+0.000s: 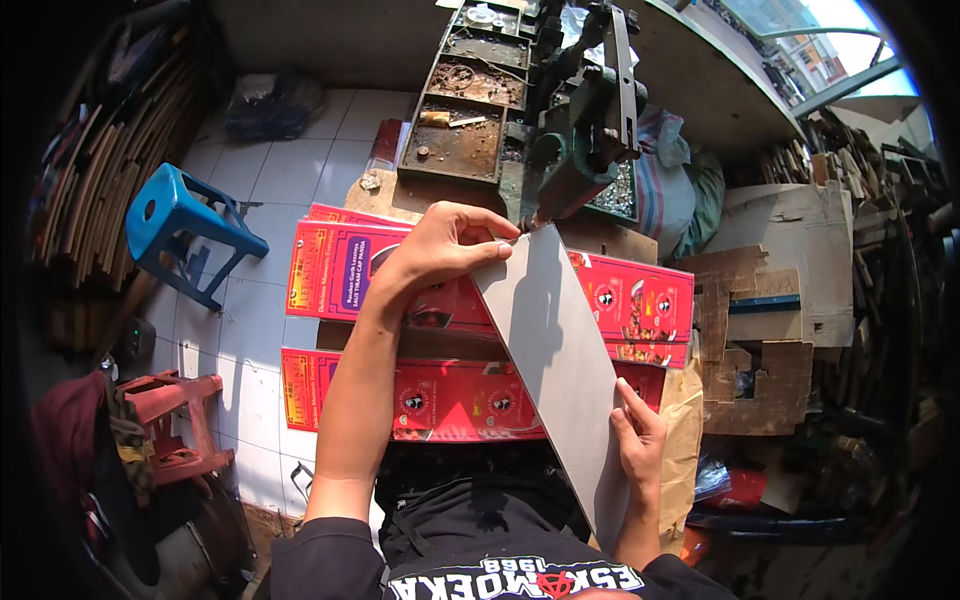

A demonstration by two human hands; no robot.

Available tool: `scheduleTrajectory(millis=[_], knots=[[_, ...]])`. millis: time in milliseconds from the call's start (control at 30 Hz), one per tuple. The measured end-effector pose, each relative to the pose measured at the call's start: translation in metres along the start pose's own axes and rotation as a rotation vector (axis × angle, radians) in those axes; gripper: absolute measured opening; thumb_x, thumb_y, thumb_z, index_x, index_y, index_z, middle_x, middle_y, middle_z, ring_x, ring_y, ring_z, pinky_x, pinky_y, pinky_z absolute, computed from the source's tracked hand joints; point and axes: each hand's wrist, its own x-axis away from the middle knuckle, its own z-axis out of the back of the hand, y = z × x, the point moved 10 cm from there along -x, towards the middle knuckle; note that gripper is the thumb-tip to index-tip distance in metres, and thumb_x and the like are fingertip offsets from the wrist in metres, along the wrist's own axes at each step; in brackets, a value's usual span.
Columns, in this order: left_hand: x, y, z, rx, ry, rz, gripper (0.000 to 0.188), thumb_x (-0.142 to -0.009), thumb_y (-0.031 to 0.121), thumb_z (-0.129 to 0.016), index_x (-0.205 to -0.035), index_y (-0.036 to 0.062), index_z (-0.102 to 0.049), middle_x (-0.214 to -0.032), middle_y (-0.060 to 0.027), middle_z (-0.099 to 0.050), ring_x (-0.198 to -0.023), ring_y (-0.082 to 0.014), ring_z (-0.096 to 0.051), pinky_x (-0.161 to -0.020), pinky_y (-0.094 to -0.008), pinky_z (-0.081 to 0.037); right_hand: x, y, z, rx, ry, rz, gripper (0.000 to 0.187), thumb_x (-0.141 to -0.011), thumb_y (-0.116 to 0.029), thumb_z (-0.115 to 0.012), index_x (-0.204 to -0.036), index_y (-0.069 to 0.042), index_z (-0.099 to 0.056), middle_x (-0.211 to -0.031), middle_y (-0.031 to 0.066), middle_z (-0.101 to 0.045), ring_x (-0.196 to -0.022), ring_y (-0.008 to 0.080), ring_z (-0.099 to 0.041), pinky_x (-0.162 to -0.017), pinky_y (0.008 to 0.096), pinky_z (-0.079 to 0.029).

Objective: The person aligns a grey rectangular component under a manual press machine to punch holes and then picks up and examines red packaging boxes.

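A long grey board [575, 385] lies slantwise in front of me, its far end under the tip of a dark green press machine [580, 170]. At that far end, my left hand [450, 248] pinches the board's left corner between thumb and fingers, close to the press tip. Lower down, my right hand [640, 435] grips the right edge, its fingers partly hidden by the board. Beneath the board are stacks of red printed panels, one far stack [340, 270] and one nearer stack [470, 400]. My left forearm crosses both stacks.
Divided metal trays [455, 140] with small parts stand left of the press. A blue stool [190, 225] and a red stool [175, 420] are on the tiled floor at left. Cardboard pieces [760, 330] and a striped sack [665, 180] lie at right.
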Motion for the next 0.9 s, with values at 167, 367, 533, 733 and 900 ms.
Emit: scheduleTrajectory(millis=[167,367,533,733,900], knots=[[-0.001,0.0,0.003,-0.002,0.018,-0.009,0.026,-0.09,0.009,-0.074,-0.112,-0.0033,-0.071,-0.085,-0.0026,-0.07,-0.078,-0.0071,-0.065,-0.07,-0.023,-0.052,-0.004,0.001,0.001,0.005,-0.003,-0.028,0.044,-0.089,0.003,-0.067,-0.133,0.0,-0.064,-0.072,-0.004,-0.047,-0.064,0.0045,-0.037,-0.057,0.0207,-0.034],[-0.002,-0.005,0.003,0.01,0.01,-0.021,0.025,-0.091,0.008,-0.072,-0.113,-0.0036,-0.07,-0.086,-0.003,-0.07,-0.078,-0.007,-0.065,-0.071,-0.0225,-0.053,-0.005,-0.009,0.0,0.057,-0.012,0.002,0.043,-0.09,0.003,-0.067,-0.133,-0.001,-0.064,-0.075,-0.0032,-0.053,-0.065,0.0041,-0.041,-0.058,0.0202,-0.037],[-0.004,-0.005,0.008,-0.036,0.059,-0.037,0.025,-0.091,0.007,-0.071,-0.113,-0.0043,-0.07,-0.091,-0.0055,-0.073,-0.083,-0.0084,-0.067,-0.075,-0.0233,-0.054,-0.012,-0.017,-0.003,0.066,-0.008,0.008,0.043,-0.09,0.003,-0.066,-0.132,0.0,-0.064,-0.08,-0.0006,-0.062,-0.066,0.0043,-0.045,-0.06,0.0206,-0.04],[-0.002,-0.001,0.01,-0.085,0.099,-0.016,0.024,-0.091,0.007,-0.07,-0.112,-0.0046,-0.07,-0.094,-0.0071,-0.074,-0.086,-0.0096,-0.069,-0.078,-0.0248,-0.056,-0.016,-0.011,-0.002,0.072,-0.012,-0.011,0.043,-0.09,0.003,-0.066,-0.132,0.001,-0.063,-0.087,0.0025,-0.068,-0.069,0.0043,-0.048,-0.063,0.021,-0.043],[-0.001,0.004,0.01,-0.11,0.13,-0.019,0.024,-0.091,0.009,-0.071,-0.111,-0.0043,-0.071,-0.092,-0.0079,-0.075,-0.084,-0.0102,-0.069,-0.075,-0.0256,-0.056,-0.018,-0.008,0.002,0.079,-0.009,-0.029,0.044,-0.09,0.003,-0.066,-0.133,0.001,-0.062,-0.088,0.0013,-0.068,-0.07,0.0046,-0.049,-0.065,0.0204,-0.044]])
